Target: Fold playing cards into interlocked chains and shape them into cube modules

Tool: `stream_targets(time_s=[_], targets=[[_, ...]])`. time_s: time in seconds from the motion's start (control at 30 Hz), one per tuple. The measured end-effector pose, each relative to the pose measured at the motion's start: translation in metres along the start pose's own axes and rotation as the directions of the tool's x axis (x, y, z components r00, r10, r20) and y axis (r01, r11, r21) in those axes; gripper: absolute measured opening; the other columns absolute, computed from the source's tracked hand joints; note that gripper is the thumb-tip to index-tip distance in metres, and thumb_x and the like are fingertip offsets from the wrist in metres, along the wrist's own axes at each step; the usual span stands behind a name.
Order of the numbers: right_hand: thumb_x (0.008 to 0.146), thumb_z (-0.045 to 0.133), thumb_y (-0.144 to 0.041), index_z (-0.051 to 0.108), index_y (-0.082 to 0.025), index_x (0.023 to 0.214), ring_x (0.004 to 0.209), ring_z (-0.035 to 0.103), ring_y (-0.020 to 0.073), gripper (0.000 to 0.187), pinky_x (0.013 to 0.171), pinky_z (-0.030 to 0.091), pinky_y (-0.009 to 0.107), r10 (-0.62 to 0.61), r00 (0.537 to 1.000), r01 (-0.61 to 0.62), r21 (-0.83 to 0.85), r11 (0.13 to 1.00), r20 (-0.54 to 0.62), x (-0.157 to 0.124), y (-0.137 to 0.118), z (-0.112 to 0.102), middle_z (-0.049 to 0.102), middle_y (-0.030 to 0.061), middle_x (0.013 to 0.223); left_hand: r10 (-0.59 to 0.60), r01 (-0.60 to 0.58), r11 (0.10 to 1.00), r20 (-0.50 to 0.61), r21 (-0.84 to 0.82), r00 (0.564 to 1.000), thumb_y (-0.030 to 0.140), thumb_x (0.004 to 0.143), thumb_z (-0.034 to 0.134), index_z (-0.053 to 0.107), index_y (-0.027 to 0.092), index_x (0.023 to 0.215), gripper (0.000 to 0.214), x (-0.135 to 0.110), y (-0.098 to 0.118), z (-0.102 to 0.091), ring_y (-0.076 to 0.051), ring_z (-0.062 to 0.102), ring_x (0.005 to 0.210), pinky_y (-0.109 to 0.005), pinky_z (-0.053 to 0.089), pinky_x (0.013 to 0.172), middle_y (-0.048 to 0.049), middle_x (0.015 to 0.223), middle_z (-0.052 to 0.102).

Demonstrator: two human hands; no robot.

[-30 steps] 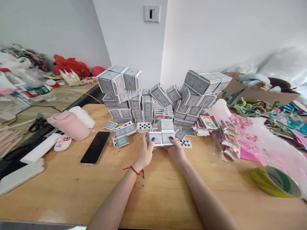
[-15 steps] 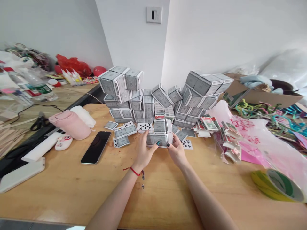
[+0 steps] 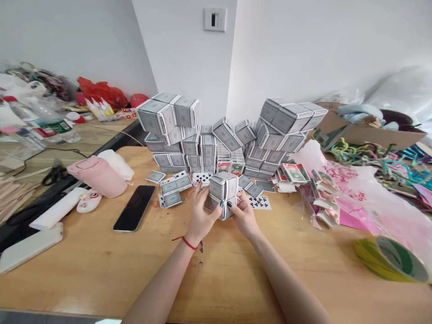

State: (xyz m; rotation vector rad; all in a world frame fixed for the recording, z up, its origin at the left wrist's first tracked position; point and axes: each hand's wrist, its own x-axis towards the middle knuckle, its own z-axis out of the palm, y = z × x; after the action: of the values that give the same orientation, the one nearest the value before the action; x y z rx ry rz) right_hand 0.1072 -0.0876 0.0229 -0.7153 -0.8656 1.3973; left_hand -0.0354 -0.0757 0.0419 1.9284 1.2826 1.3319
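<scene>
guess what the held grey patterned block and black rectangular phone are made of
Grey patterned block: likely satiny folded playing cards; printed panels meet at white seams. Black rectangular phone: probably glass-fronted and glossy, from faint reflections; casing unclear.

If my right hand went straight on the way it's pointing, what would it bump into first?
Your right hand would first meet the boxy grey-and-white block of patterned playing cards that it touches; what lies in line past that is hard to judge.
</scene>
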Motion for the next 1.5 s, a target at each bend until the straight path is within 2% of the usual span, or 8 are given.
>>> stream_targets(time_s=[0.13,0.37,0.57,0.7,0.9,1.13,1.5], targets=[[0.069,0.069,-0.034,0.05,-0.025,0.092,0.066,0.058,0.0126,0.031,0.061,0.046,0.024,0.01,1.0,-0.01,-0.017,1.0,0.002,0.0,0.004,0.0,0.062,-0.0029,0.077,0.052,-0.052,0.999,0.005,0.011,0.999,0.023,0.072,0.058,0.047,0.018,0.12,0.049,0.001,-0.001,0.001,-0.024,0.036,0.127,-0.043,0.032,0.105,-0.0096,0.13,0.047],[0.073,0.065,-0.037,0.05,-0.026,0.097,0.076,0.059,0.0156,0.03,0.07,0.048,0.028,-0.021,1.0,0.022,-0.098,0.995,0.005,0.0,0.004,-0.004,0.063,-0.0006,0.087,0.103,-0.104,0.994,0.058,0.016,0.993,0.036,0.077,0.057,0.041,0.021,0.125,0.053,0.002,-0.015,0.004,-0.026,0.039,0.124,-0.047,0.032,0.103,-0.0118,0.13,0.046],[0.072,0.065,-0.036,0.055,-0.025,0.1,0.094,0.056,0.0187,0.031,0.085,0.044,0.032,-0.081,0.997,0.08,-0.189,0.979,-0.001,-0.001,0.001,-0.001,0.062,0.0026,0.1,0.066,-0.059,0.99,0.053,-0.125,0.996,0.037,0.079,0.055,0.019,0.022,0.136,0.07,-0.003,-0.01,0.006,-0.024,0.043,0.12,-0.042,0.038,0.098,-0.0144,0.133,0.04],[0.067,0.07,-0.032,0.058,-0.024,0.099,0.094,0.057,0.0199,0.034,0.087,0.043,0.034,-0.116,0.992,0.108,-0.156,0.982,-0.046,-0.001,-0.003,-0.001,0.063,0.0034,0.102,0.124,-0.122,0.992,0.051,-0.04,0.991,0.034,0.08,0.055,0.028,0.024,0.133,0.061,-0.006,-0.004,0.005,-0.025,0.042,0.121,-0.044,0.035,0.1,-0.012,0.131,0.043],[0.063,0.073,-0.027,0.064,-0.022,0.088,0.082,0.061,0.0195,0.026,0.081,0.047,0.035,-0.068,0.996,0.063,-0.107,0.992,-0.053,0.0,-0.005,-0.007,0.068,0.0015,0.088,0.247,-0.251,0.967,0.075,0.048,0.966,0.029,0.085,0.047,0.044,0.026,0.122,0.038,-0.006,0.001,0.003,-0.023,0.039,0.123,-0.043,0.035,0.101,-0.0094,0.132,0.041],[0.065,0.072,-0.028,0.063,-0.023,0.091,0.087,0.061,0.0203,0.028,0.083,0.046,0.036,-0.046,0.999,0.046,-0.061,0.997,0.006,-0.001,-0.008,-0.005,0.068,0.002,0.094,0.27,-0.276,0.959,0.091,0.062,0.959,0.023,0.087,0.039,0.041,0.024,0.124,0.037,-0.007,0.001,0.002,-0.022,0.038,0.123,-0.042,0.036,0.101,-0.0105,0.132,0.041],[0.064,0.072,-0.034,0.06,-0.025,0.096,0.092,0.06,0.0214,0.035,0.086,0.046,0.038,-0.045,0.998,0.049,-0.1,0.994,0.046,0.001,-0.007,-0.007,0.066,0.0029,0.1,0.271,-0.271,0.963,0.063,-0.013,0.96,0.02,0.089,0.031,0.037,0.024,0.126,0.037,-0.009,0.0,0.004,-0.021,0.037,0.124,-0.044,0.034,0.102,-0.0116,0.133,0.039]])
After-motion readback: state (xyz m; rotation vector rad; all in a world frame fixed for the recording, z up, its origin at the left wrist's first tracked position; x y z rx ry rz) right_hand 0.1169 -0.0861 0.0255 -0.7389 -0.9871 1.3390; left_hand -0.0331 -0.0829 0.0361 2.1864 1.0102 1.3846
